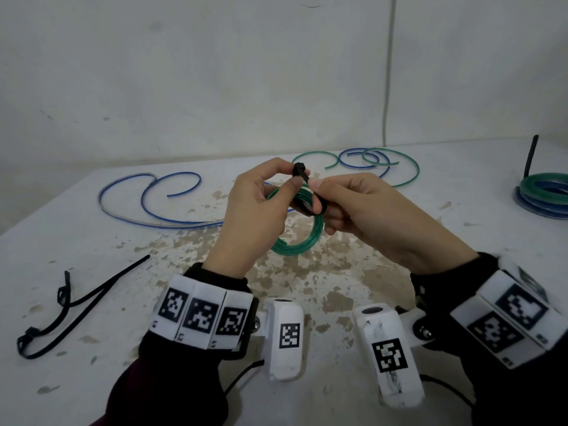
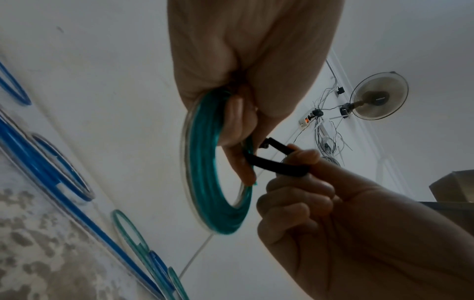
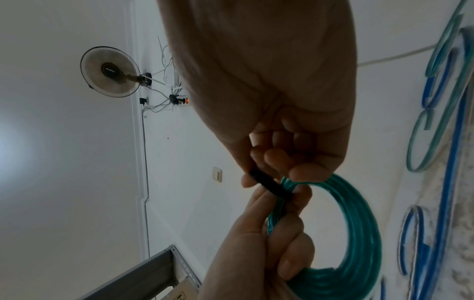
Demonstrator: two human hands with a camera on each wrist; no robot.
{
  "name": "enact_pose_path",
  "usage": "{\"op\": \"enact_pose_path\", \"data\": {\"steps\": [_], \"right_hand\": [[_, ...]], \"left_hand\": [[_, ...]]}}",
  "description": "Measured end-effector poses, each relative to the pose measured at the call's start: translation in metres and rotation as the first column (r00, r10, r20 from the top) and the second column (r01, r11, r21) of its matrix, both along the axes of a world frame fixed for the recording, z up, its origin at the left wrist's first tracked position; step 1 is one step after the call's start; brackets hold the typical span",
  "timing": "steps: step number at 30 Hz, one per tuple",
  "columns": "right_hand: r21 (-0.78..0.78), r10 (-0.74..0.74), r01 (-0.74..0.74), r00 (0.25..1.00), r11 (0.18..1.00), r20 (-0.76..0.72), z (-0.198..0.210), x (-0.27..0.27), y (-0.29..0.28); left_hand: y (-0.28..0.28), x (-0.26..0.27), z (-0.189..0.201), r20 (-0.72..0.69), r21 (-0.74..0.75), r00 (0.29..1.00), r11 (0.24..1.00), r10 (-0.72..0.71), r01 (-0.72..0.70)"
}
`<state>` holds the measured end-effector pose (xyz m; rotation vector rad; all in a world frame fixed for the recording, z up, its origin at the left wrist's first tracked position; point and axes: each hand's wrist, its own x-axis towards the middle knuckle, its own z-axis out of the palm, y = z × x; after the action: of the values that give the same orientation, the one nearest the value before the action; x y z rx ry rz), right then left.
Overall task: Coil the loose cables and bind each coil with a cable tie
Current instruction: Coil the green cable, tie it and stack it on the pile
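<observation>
Hands meet above the stained white table (image 1: 92, 241), working on a green coil (image 1: 302, 238) held clear of its surface. The left hand (image 1: 255, 216) grips the coil in curled fingers, thumb and forefinger pinching the head of a black cable tie (image 1: 299, 171). The right hand (image 1: 368, 213) pinches the tie's strap, which loops round the coil's upper part. Behind the coil lie a loose blue cable (image 1: 147, 207), to its left, and loose green and blue cables (image 1: 378, 162), to its right. Far right of the coil sit stacked green and blue coils (image 1: 544, 193), a black tie standing up from them. Spare black ties (image 1: 73, 299) lie left of the coil, nearer the person.
</observation>
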<state>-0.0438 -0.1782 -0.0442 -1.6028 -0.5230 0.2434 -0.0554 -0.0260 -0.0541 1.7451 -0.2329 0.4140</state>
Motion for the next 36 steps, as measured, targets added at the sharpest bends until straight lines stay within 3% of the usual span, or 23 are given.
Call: {"op": "enact_pose_path", "data": {"steps": [7,18,26,32,36], "right_hand": [[0.013,-0.028,0.028,1.000,1.000,-0.008,0.001,0.003,-0.003],[0.100,-0.067,0.071,0.997,0.992,-0.044,-0.001,0.000,0.000],[0.034,-0.191,0.192,0.981,0.981,-0.025,0.000,0.006,-0.008],[0.069,-0.138,0.154,0.971,0.986,-0.197,-0.001,0.012,-0.011],[0.115,-0.247,0.271,0.951,0.956,-0.188,0.003,0.019,-0.017]], "left_hand": [[0.000,0.001,0.000,-0.001,0.003,1.000,1.000,0.006,-0.006],[-0.005,-0.008,0.006,0.035,0.176,0.998,0.984,-0.048,0.041],[0.003,-0.006,0.004,-0.182,0.106,0.973,0.980,-0.145,0.166],[0.003,-0.008,0.005,-0.220,0.100,0.950,0.963,-0.223,0.250],[0.003,-0.010,0.008,-0.251,0.081,0.914,0.934,-0.318,0.347]]}}
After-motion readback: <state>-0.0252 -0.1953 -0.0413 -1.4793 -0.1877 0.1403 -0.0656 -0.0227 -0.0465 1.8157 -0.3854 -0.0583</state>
